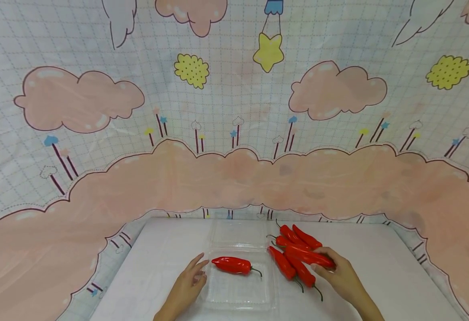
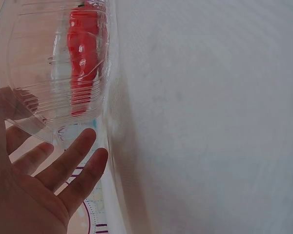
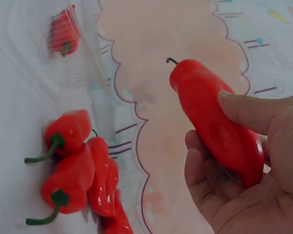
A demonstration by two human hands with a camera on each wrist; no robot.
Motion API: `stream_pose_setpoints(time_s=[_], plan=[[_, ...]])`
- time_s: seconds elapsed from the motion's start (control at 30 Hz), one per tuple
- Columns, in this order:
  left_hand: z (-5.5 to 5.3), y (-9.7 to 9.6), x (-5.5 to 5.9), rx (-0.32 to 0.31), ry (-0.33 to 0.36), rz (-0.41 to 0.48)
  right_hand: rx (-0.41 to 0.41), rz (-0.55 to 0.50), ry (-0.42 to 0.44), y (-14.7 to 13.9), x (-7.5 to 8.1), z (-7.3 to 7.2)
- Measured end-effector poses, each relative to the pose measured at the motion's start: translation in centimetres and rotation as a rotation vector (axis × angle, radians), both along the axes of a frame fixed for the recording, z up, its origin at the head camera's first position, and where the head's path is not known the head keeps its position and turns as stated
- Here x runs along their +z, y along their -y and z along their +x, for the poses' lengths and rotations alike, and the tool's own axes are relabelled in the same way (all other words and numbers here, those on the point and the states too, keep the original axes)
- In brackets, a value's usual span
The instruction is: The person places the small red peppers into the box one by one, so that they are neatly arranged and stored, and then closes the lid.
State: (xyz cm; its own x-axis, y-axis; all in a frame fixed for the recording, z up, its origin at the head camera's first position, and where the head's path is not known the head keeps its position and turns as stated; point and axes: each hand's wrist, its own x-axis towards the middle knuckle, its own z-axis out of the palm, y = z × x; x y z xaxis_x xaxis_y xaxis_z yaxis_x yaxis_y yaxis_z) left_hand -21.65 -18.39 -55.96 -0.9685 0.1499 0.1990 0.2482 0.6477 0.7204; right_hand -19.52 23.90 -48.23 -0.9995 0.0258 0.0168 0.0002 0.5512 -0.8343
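Observation:
My right hand (image 1: 340, 274) grips a red pepper (image 3: 215, 117) between thumb and fingers, its thin stem pointing away from the palm. In the head view that pepper is over a pile of several other red peppers (image 1: 298, 267) right of a clear plastic container (image 1: 238, 296). Inside the container lies one red pepper (image 1: 232, 265), its green stem toward the right. Beside the container's left wall is my left hand (image 1: 188, 283), fingers spread and loosely extended, holding nothing. Whether its fingertips touch the wall I cannot tell.
The container's clear lid (image 1: 240, 234) is folded back, flat behind the base. All of this stands on a white table (image 1: 138, 276). A patterned cloth (image 1: 234, 178) with clouds and stars hangs behind the table and around its sides.

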Motion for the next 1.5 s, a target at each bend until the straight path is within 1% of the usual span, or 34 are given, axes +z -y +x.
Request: stream_pose_setpoints(time_s=[0.13, 0.23, 0.47, 0.7, 0.97, 1.0, 1.1, 1.2, 1.23, 1.37, 1.4, 1.5], plan=[[0.1, 0.0, 0.0, 0.000, -0.001, 0.002, 0.010, -0.030, -0.001, 0.8, -0.6, -0.1], [0.1, -0.1, 0.1, 0.006, 0.002, -0.007, 0.001, -0.051, 0.020, 1.5, -0.8, -0.2], [0.2, -0.1, 0.0, 0.014, 0.002, -0.017, 0.008, -0.067, 0.010, 2.2, -0.7, 0.0], [0.1, -0.1, -0.1, 0.014, 0.012, -0.018, 0.026, -0.116, -0.005, 2.9, -0.7, -0.3], [0.2, -0.1, 0.0, 0.011, 0.010, -0.012, 0.035, -0.140, 0.024, 4.1, -1.0, -0.6], [0.2, -0.1, 0.0, 0.004, -0.004, -0.016, 0.040, -0.146, 0.025, 4.3, -1.1, -0.6], [0.2, -0.1, 0.0, 0.007, -0.007, -0.013, 0.058, -0.166, 0.016, 4.7, -1.2, -0.6], [0.1, -0.1, 0.0, 0.006, -0.001, -0.019, 0.083, -0.193, 0.008, 5.1, -1.2, -0.7], [0.1, -0.1, 0.0, 0.015, 0.012, -0.017, 0.087, -0.200, 0.009, 5.2, -1.2, -0.7], [0.1, -0.1, 0.0, 0.020, 0.014, -0.020, 0.088, -0.204, 0.026, 5.9, -1.3, -0.7], [0.1, -0.1, 0.0, 0.014, 0.001, -0.027, 0.086, -0.199, 0.033, 6.1, -1.3, -0.7], [0.1, -0.1, 0.0, 0.019, 0.002, -0.025, 0.085, -0.191, 0.048, 6.6, -1.5, -0.8]])
